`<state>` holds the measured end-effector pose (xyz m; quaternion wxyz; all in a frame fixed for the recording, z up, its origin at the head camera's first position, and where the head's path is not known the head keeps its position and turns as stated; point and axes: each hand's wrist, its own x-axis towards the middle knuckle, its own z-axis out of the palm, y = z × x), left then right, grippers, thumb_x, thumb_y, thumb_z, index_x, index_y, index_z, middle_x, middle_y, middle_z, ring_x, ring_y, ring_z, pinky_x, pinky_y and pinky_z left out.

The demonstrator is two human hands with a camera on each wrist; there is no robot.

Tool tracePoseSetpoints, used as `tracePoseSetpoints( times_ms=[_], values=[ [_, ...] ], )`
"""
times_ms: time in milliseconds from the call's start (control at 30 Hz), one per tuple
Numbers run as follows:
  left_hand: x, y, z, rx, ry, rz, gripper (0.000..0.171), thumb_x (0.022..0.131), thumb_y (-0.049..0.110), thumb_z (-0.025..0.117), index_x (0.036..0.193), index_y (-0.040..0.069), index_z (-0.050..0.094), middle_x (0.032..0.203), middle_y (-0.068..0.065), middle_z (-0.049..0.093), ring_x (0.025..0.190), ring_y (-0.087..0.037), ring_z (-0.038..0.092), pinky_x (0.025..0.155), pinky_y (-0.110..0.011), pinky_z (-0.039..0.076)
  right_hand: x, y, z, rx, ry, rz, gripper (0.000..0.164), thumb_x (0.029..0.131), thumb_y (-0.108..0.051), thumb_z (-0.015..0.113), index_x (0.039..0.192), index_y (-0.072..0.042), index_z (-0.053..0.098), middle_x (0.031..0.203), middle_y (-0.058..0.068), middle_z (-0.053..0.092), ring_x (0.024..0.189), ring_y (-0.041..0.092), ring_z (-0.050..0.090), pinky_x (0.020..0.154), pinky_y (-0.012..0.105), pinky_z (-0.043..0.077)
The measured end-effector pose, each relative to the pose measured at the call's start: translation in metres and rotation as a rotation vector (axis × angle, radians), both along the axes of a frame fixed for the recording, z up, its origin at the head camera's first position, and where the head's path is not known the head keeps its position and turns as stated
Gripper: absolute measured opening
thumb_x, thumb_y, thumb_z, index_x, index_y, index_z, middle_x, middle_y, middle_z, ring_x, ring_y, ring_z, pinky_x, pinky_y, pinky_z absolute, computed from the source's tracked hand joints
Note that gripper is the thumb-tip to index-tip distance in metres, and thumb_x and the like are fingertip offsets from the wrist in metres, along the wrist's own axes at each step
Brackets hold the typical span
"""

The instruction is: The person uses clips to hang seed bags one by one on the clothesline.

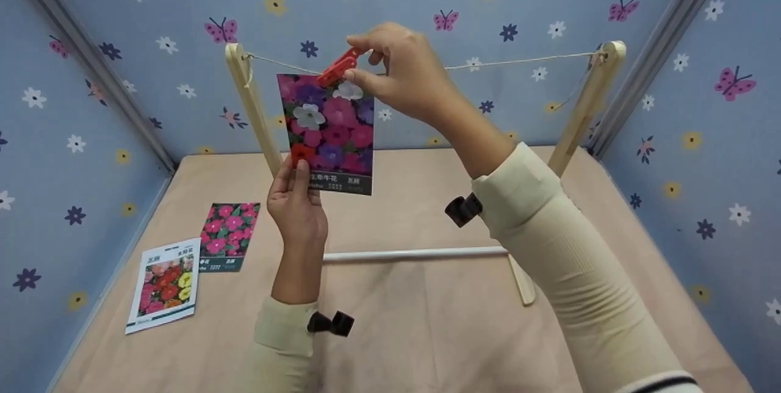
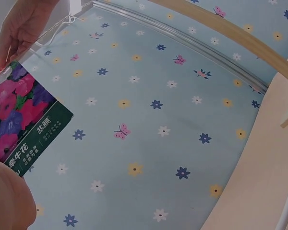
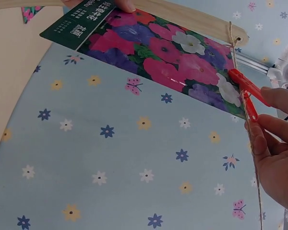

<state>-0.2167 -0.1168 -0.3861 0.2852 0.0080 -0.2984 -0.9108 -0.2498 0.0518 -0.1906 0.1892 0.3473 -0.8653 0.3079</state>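
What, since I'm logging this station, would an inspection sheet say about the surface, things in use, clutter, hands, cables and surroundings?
Surface: pale pinkish tabletop, with a stand's white bar across it.
Things in use: flower packet held up at the string between two wooden posts; red clothespin at its top edge, though whether fully clamped cannot be told.
Clutter: white-bordered packet at left, overlapping a pink-flowered packet.
Hands: left hand holds the flower packet's lower left part; right hand pinches the red clothespin.
Cables: nothing seen that is plainly a cable.
Surroundings: blue walls printed with flowers and butterflies; grey corner strips.
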Motion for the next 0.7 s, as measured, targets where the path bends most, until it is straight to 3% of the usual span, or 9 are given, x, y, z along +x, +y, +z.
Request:
tracePoseSetpoints(
  times_ms=[200,333,433,700],
  values=[
    [0.003,0.0,-0.002,-0.024,0.032,-0.024,0.033,0.092,0.004,0.065,0.123,-0.006,0.062,0.121,-0.019,0.061,0.103,-0.025,0.065,0.096,-0.036,0.05,-0.002,0.007,-0.005,-0.123,0.058,0.084,0.04,0.091,-0.024,0.071,0.124,-0.002,0.065,0.115,0.009,0.065,0.096,0.018,0.057,0.081,0.021,0.048],
    [0.006,0.0,-0.004,0.002,0.066,-0.067,0.036,0.092,0.003,0.065,0.126,-0.005,0.06,0.125,-0.018,0.059,0.11,-0.026,0.063,0.098,-0.036,0.049,0.0,0.015,-0.01,-0.224,0.119,0.17,0.041,0.089,-0.022,0.073,0.122,0.002,0.065,0.115,0.012,0.064,0.098,0.019,0.058,0.088,0.022,0.049],
    [0.009,0.0,-0.005,0.042,0.085,-0.103,0.042,0.089,0.003,0.069,0.128,-0.006,0.057,0.125,-0.019,0.059,0.112,-0.027,0.063,0.099,-0.037,0.048,0.003,0.02,-0.015,-0.291,0.112,0.229,0.04,0.089,-0.018,0.074,0.12,0.004,0.065,0.115,0.014,0.064,0.1,0.019,0.058,0.092,0.025,0.05],
    [0.013,-0.002,-0.011,0.0,0.029,-0.171,0.057,0.088,0.002,0.07,0.139,-0.003,0.045,0.133,-0.018,0.055,0.118,-0.026,0.059,0.101,-0.037,0.046,0.012,0.031,-0.038,-0.383,0.078,0.322,0.04,0.087,-0.012,0.075,0.119,0.008,0.063,0.116,0.017,0.063,0.102,0.02,0.058,0.092,0.031,0.052]
  ],
)
